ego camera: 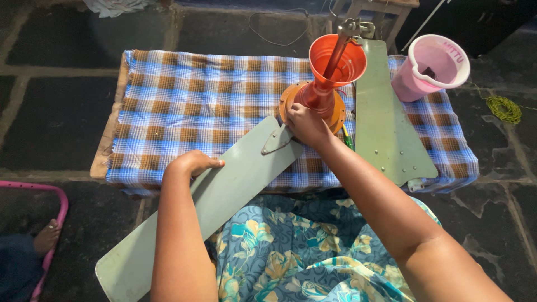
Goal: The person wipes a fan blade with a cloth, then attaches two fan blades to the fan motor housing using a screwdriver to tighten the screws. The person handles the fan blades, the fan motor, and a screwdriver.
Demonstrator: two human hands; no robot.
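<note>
A low surface covered in a blue, brown and white checked cloth carries an orange ceiling-fan motor near the middle of its near edge, a little toward the right. An orange cone-shaped cup stands above the motor, mouth up, with a downrod rising through it. The right hand rests against the near side of the motor, fingers curled in at the spot where a grey-green blade's metal bracket meets the motor's underside — whether the fingers pinch anything small there cannot be told. That long blade runs from the motor across the near edge of the surface and slants down to the lower left, past the person's lap in a blue floral garment. The left hand lies on the blade's upper edge just off the near edge of the surface, its fingers folded over and gripping the blade. A second blade of the same colour lies flat on the right part of the surface, reaching from the far edge to the near right corner. A pink plastic jug stands at the far right corner. On the stone floor to the right lies a green coil of wire — at the lower left, another person's bare foot rests by a pink frame.
</note>
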